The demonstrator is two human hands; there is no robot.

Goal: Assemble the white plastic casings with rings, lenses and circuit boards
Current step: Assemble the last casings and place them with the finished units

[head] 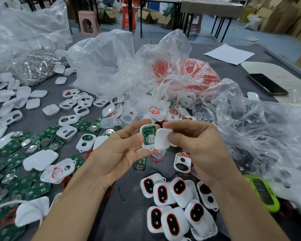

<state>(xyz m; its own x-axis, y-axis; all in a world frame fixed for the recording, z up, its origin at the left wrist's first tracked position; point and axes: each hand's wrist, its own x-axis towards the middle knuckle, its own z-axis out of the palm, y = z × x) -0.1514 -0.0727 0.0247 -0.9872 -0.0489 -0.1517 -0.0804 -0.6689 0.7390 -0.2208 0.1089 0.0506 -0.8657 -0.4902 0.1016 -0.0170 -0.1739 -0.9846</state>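
My left hand (127,150) is pinched on a white front casing (147,136) with the green circuit board (149,135) seated face-up inside it. My right hand (195,143) is clamped on the white back cover (162,139), touching the casing's right edge, tilted, not snapped on yet. Risk I see: if the cover goes on skewed, the board could shift and the clips won't catch. Finished units (172,204) sit just below the casing, loose boards (16,164) well to its left.
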